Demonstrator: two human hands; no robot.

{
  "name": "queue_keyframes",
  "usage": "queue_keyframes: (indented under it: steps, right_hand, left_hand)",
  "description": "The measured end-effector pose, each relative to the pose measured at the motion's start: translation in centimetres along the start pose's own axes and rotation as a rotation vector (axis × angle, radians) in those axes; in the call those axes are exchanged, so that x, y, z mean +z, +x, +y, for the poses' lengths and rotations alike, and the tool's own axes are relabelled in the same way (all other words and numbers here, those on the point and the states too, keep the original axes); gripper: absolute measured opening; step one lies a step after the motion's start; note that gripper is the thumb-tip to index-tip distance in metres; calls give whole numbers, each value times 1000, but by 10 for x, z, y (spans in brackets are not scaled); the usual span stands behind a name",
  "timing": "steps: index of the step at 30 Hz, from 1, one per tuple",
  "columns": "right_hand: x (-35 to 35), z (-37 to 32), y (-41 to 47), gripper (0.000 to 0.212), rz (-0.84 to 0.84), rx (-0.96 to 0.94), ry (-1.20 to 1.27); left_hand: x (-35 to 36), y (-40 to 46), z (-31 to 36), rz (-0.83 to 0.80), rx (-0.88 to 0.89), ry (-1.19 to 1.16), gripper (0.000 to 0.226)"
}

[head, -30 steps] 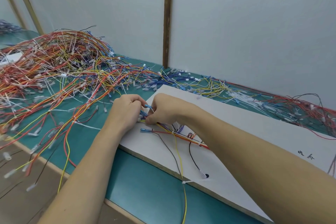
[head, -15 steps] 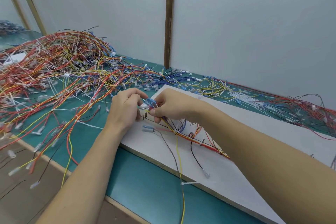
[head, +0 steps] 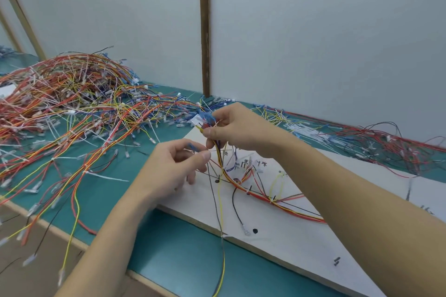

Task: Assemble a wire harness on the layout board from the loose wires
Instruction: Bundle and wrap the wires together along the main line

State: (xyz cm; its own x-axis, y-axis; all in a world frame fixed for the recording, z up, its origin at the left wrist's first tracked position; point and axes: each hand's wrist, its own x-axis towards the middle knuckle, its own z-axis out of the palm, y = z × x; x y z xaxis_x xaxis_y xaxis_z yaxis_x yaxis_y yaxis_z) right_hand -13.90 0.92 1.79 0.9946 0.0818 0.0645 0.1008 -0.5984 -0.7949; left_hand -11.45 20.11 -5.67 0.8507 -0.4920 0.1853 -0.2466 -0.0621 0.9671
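Above the layout board's (head: 301, 243) near-left corner, right hand (head: 237, 128) pinches the gathered wire bundle (head: 220, 159) just below its white/blue connectors (head: 201, 119), held clear of the board; rest of the bundle runs down onto it. Left hand (head: 173, 167) pinches one blue terminal (head: 193, 146) btwn thumb & forefinger. Best approach, imo: keep the bundle taut, steady the connectors, line the terminal up w/ its slot, no twisting

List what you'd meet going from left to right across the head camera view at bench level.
Pile of loose wires → left hand pinching a blue-tipped wire → right hand holding the bundle of wire ends → white layout board → more loose wires along the wall.
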Motion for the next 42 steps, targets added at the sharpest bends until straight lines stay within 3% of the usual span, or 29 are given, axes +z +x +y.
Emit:
queue_keyframes:
  steps: [3,8,12,16,19,21,23,26,28,31,39,42]
  right_hand:
    - [-7,-6,-12,10,37,-41,13]
    - [-5,-16,-25,9,91,-148,-133]
    - [-9,-19,-31,11,99,-171,-154]
    - [-14,-12,-38,11,113,-177,-82]
    - [-18,-8,-44,18,168,-196,-166]
    - [-25,-3,-51,22,234,-192,-260]
    - [-36,8,-62,38,320,-144,-335]
    - [-49,33,-82,62,277,140,-378]
    - [-44,48,-87,50,139,287,-400]
    - [-24,60,-84,35,16,271,-400]
    - [-2,72,-67,28,122,180,-424]
    - [1,77,-68,9,162,175,-353]
  left_hand:
    - [21,-18,-2,18,-109,-128,29]
    - [50,-22,3,24,-148,-95,17]
    - [57,-12,7,166,-97,242,20]
    - [56,-10,7,15,-202,241,20]
    - [64,-5,6,63,-126,520,18]
    - [67,-3,6,103,-119,562,18]
    - [66,-3,3,84,-162,422,14]
    - [63,-6,-2,55,-201,291,8]
    - [63,-8,-4,72,-188,286,7]
    - [64,-9,-7,52,-182,275,8]
    - [71,-18,-11,132,-170,117,22]
    - [70,-19,-11,137,-169,68,24]
